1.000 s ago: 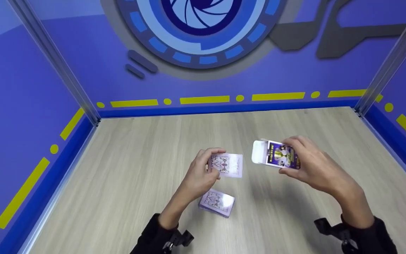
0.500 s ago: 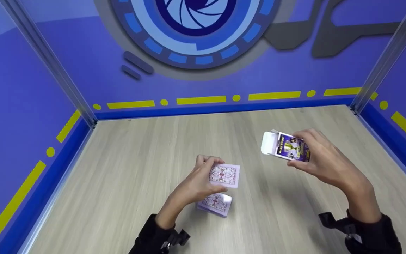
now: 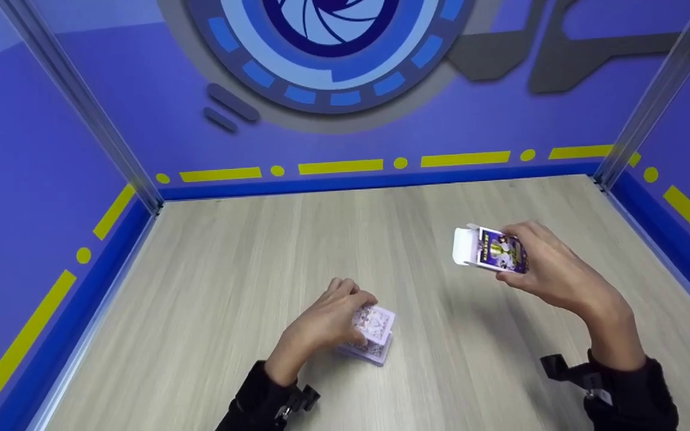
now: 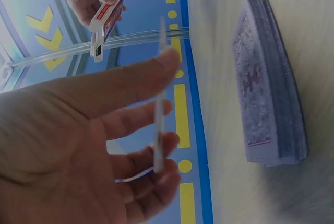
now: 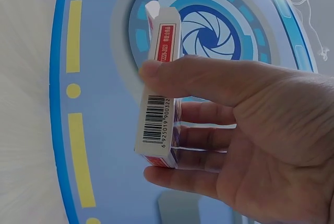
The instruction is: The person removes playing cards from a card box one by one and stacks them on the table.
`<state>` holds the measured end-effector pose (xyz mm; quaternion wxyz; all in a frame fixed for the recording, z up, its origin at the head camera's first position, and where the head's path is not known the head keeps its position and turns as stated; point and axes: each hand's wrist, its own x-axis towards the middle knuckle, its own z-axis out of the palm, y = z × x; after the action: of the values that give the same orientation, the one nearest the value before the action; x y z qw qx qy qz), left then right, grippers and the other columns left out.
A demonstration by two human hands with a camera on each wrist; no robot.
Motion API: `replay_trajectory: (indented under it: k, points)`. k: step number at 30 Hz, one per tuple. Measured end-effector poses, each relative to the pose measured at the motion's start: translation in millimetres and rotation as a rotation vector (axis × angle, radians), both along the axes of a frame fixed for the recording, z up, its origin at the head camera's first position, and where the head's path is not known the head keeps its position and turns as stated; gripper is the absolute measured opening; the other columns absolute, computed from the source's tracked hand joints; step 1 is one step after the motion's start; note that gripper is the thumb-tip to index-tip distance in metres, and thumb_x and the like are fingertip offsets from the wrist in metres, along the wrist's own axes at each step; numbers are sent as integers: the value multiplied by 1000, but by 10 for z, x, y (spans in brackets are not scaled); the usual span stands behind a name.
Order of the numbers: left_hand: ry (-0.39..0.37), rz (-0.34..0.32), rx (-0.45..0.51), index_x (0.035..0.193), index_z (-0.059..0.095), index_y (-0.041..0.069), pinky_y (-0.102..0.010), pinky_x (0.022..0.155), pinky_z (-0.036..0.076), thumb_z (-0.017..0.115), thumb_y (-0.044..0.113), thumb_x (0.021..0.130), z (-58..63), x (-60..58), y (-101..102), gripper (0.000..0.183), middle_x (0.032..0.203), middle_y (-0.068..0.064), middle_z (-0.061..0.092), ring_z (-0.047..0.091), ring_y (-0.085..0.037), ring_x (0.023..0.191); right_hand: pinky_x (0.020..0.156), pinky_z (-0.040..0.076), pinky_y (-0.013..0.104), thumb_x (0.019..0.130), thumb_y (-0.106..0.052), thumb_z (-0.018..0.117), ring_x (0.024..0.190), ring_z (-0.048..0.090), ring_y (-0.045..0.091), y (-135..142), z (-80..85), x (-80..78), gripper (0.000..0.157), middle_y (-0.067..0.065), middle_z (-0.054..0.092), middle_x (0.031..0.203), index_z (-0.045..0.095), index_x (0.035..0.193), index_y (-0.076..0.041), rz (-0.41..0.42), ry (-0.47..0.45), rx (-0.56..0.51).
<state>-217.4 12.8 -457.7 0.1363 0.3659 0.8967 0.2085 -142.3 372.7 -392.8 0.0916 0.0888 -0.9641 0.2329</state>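
My left hand [image 3: 327,317] holds a thin bit of playing cards [image 3: 375,322] by its edges, between thumb and fingers. Directly beneath, a stack of playing cards [image 3: 375,354] with patterned backs up lies on the table. In the left wrist view the held cards [image 4: 158,151] appear edge-on, apart from the thick stack [image 4: 255,83]; how many are held I cannot tell. Off to the right, my right hand [image 3: 560,275] grips a purple and white card box [image 3: 501,251] above the table, its white flap open toward the left. A barcode marks the box's narrow side [image 5: 155,114].
Pale wood covers the table [image 3: 249,251]. Blue printed walls [image 3: 345,143] with yellow dashes enclose its back and sides, and metal posts [image 3: 87,108] stand in the corners. Each wrist wears a black strap with a small camera mount [image 3: 572,374].
My left hand has come down and slightly left with its cards, from in front of the stack to just over it. My right hand has shifted right with the box.
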Motion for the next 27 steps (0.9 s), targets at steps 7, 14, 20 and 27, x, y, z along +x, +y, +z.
replay_trajectory:
  k: [7, 14, 20, 27]
  points:
    - [62, -8, -123, 122, 68, 10, -38, 96, 47, 94, 10, 67, -56, 110, 30, 61, 110, -3, 50, 46, -21, 106, 83, 52, 48, 83, -10, 84, 104, 57, 32, 0, -20, -15, 66, 23, 55, 128, 51, 138, 6, -8, -53, -11]
    - [139, -4, -205, 118, 68, 10, -39, 87, 48, 95, 12, 66, -92, 200, 121, 59, 104, -5, 53, 49, -21, 97, 81, 52, 46, 81, -11, 87, 101, 57, 29, -14, -45, -38, 64, 20, 58, 125, 54, 134, 5, 17, -41, 2]
    - [133, -2, -246, 117, 67, 10, -42, 86, 49, 95, 12, 65, -116, 221, 143, 59, 105, -6, 54, 51, -23, 101, 79, 53, 45, 79, -12, 89, 99, 58, 27, -21, -63, -51, 64, 19, 60, 121, 56, 131, 5, 29, -26, 14]
    - [70, -9, -266, 121, 67, 8, -45, 90, 51, 95, 10, 65, -145, 217, 159, 63, 107, -7, 54, 51, -24, 104, 78, 52, 44, 80, -16, 90, 98, 58, 28, -12, -67, -52, 66, 20, 59, 122, 56, 132, 6, 33, -36, -1]
